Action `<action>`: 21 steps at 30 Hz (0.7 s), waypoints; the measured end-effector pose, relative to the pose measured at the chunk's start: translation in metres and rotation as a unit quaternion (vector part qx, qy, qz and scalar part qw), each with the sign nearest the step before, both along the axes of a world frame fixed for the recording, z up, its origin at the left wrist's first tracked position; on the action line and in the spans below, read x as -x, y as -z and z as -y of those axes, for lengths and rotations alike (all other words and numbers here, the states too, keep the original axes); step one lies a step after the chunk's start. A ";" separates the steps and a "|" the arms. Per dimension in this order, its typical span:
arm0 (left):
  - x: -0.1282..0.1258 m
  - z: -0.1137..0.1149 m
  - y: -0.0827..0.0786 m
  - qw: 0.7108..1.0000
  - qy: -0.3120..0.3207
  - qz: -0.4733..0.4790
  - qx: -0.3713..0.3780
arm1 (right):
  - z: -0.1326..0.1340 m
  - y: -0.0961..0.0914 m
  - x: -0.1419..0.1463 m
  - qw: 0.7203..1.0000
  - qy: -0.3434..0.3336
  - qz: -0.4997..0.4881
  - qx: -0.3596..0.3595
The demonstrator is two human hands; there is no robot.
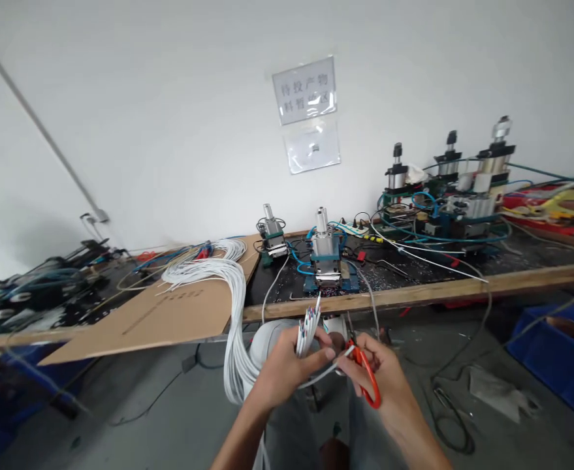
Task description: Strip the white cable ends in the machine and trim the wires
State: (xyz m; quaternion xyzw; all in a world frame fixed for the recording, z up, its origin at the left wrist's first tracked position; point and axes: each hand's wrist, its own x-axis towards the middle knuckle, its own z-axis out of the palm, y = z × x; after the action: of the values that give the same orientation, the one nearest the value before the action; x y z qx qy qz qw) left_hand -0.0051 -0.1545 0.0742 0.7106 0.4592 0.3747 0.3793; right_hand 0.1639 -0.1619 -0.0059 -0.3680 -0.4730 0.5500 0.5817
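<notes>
My left hand [287, 369] is closed around a bunch of white cables [307, 326], whose stripped ends with coloured cores point up toward the bench. My right hand [382, 372] grips red-handled scissors [367, 377] just to the right of the bunch, blades toward the cables. A long hank of the same white cables [232, 307] drapes from a cardboard sheet [179, 310] on the bench down beside my left wrist. Straight ahead on the bench stands a small pneumatic press machine [324, 258].
A second small machine [273, 236] and a row of larger pneumatic machines [456, 189] with blue hoses stand along the dark bench [414, 294]. Blue bins [558, 356] sit on the floor at right. Loose wires and scraps lie on the floor. Paper signs [306, 91] hang on the wall.
</notes>
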 end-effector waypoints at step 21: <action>0.013 0.001 0.000 0.987 0.084 0.075 0.111 | 0.000 0.006 0.003 1.000 0.009 -0.007 0.013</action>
State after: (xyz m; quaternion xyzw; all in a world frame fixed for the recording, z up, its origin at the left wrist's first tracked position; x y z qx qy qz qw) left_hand -0.0183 -0.1559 0.0739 0.6696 0.4071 0.3407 0.5195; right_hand 0.1607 -0.1622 -0.0119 -0.3759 -0.4580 0.5535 0.5853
